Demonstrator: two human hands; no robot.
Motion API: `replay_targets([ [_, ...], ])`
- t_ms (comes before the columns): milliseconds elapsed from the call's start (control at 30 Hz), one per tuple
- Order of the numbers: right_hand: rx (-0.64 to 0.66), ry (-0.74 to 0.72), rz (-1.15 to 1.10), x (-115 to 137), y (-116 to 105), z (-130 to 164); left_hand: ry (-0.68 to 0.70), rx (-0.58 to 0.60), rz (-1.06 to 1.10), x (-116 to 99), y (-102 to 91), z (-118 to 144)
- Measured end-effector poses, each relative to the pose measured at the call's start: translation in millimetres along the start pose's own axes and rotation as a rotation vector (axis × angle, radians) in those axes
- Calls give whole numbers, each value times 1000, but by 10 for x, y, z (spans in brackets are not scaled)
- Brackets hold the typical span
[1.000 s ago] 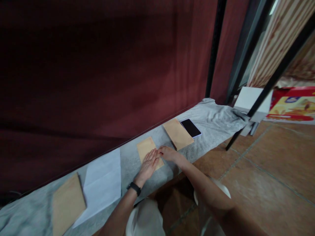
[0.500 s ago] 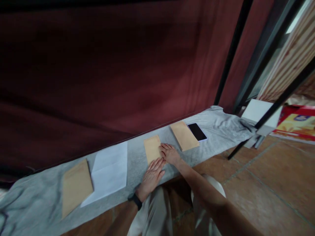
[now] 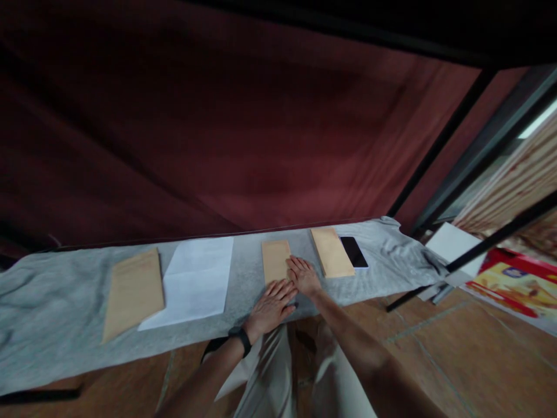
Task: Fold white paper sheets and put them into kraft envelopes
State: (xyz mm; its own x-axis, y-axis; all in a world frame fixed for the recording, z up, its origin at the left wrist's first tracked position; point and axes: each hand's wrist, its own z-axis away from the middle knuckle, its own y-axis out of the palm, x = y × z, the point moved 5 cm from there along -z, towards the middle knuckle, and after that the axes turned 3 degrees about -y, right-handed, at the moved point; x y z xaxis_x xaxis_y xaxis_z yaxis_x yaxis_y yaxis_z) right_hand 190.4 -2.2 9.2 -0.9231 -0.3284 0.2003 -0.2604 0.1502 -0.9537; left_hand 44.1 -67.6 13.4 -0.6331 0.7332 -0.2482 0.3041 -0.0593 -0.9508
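Note:
A small tan paper envelope (image 3: 275, 260) lies flat on the grey cloth in front of me. My left hand (image 3: 270, 306), with a dark watch at the wrist, rests palm down over its near end, fingers stretched out. Beside it, my right hand (image 3: 303, 275) lies flat on the envelope's right edge, fingers extended and almost touching the left fingertips. To the right is a stack of tan envelopes (image 3: 332, 253) with a dark-screened phone (image 3: 354, 252) against it. On the left, a white sheet of paper (image 3: 191, 281) lies partly under another tan envelope stack (image 3: 134, 292).
The grey cloth (image 3: 391, 261) covers a long narrow bench. A dark red curtain (image 3: 261, 145) hangs behind it. Black metal legs (image 3: 439, 148) stand at the right, near a white box (image 3: 455, 247) and a red and yellow carton (image 3: 517, 284) on the tiled floor.
My view has tilted and shifted, so the bench looks more level. Both hands stay on the small envelope, with the left hand slightly nearer the right.

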Motion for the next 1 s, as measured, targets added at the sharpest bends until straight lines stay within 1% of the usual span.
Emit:
replay_targets([
  [233,16,-2,20,-9,5,-8,-11,-40,26,-1,4,8],
  [600,-65,-27,-34,-64,112,-3,35,-91,-69,5,32,25],
  [800,-77,-26,-33,-79,150,1,26,-69,-45,10,40,25],
  [1000,-71,-34,-53,-76,132,29,17,-53,-12,2,1,16],
])
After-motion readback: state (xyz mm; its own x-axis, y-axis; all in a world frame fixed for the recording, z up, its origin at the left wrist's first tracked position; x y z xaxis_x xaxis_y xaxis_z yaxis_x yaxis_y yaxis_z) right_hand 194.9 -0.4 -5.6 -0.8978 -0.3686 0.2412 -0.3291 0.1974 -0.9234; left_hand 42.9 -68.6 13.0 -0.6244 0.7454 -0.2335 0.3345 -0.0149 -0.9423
